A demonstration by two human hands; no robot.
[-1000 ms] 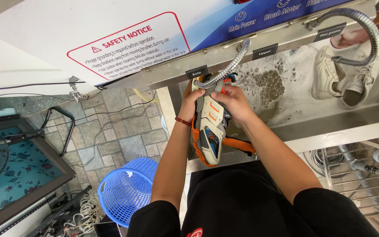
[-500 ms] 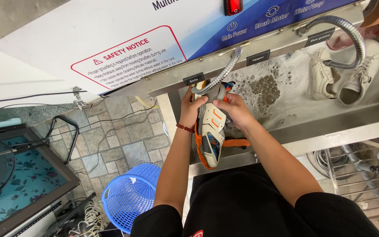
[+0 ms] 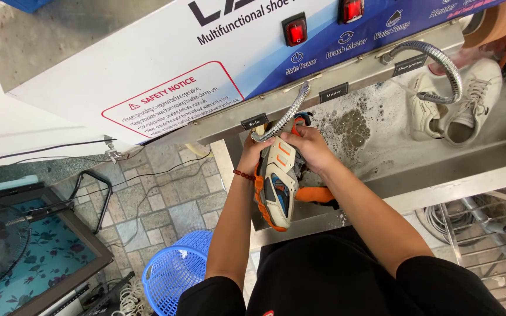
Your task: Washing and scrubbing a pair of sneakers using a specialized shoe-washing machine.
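Both sets of fingers are wrapping closed around a beige and orange sneaker (image 3: 276, 187): the left hand (image 3: 252, 157) is gripping its far end, the right hand (image 3: 310, 147) its top. Compared with a second ago, the grip is unchanged; only the view is shifting. The shoe is lying sole-up over the wet steel basin (image 3: 382, 149), long axis running from the flexible hose (image 3: 282, 120) toward the person.
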